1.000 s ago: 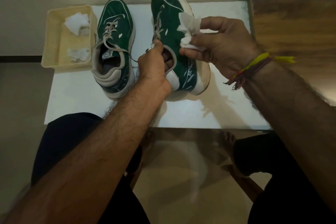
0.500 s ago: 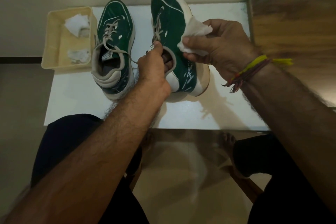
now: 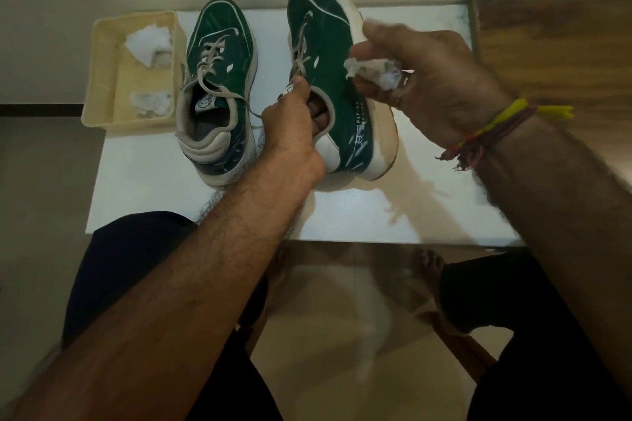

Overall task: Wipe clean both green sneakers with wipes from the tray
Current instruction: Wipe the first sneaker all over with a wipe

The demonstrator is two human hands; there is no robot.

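Two green sneakers with white soles are on a white table [image 3: 342,215]. The left sneaker [image 3: 219,55] stands flat beside the tray. The right sneaker [image 3: 325,44] is tilted onto its side, and my left hand [image 3: 290,133] grips its collar with fingers inside the opening. My right hand [image 3: 431,79] holds a crumpled white wipe [image 3: 372,70] bunched in its fingers, against the sneaker's outer side near the sole. A cream tray [image 3: 102,79] at the table's left holds two more crumpled wipes [image 3: 148,44].
A wall runs behind the table. A wooden surface [image 3: 554,44] adjoins the table on the right. My knees in dark trousers and bare feet on the tiled floor [image 3: 342,284] are below the table's near edge.
My right hand has drawn the wipe along the right sneaker's side and bunched it tighter in the fingers. My left hand keeps its grip on the collar. The left sneaker has not moved.
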